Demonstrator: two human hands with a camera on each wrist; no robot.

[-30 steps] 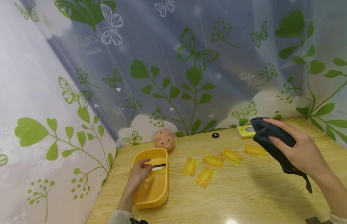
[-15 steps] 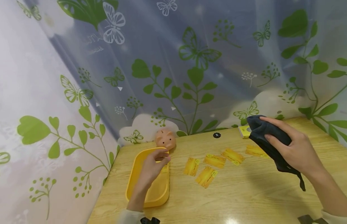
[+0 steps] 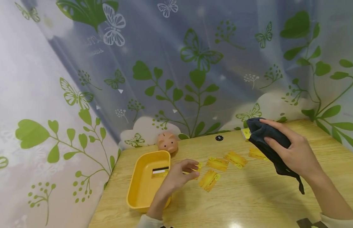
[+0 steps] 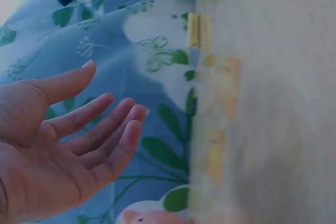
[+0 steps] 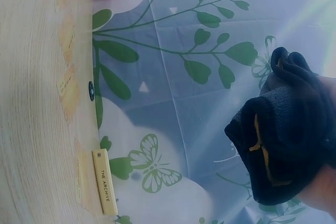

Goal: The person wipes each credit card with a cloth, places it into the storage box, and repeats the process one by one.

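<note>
My left hand (image 3: 179, 175) hovers over the leftmost orange card (image 3: 199, 166), partly hiding it; its fingers are loosely bent. In the left wrist view that palm and fingers hold nothing. A yellow tray (image 3: 143, 186) stands under the left forearm, with a card (image 3: 160, 171) bearing a black stripe lying inside. My right hand (image 3: 297, 150) grips a bunched dark navy cloth item (image 3: 269, 136) above the table, a thin strap dangling from its lower end. Orange marks show on its folds in the right wrist view. Several more orange cards (image 3: 209, 181) lie flat on the table.
A pink piggy bank (image 3: 167, 142) stands behind the tray. At the back lie a black round chip (image 3: 219, 138) and a small yellow box (image 5: 105, 182) lettered THE ARCHIVE. A leaf-patterned curtain (image 3: 165, 79) borders the table's back and left.
My left hand has moved right, out of the tray and over the leftmost card on the table, leaving the striped card in the tray. The right hand with the cloth has shifted slightly left.
</note>
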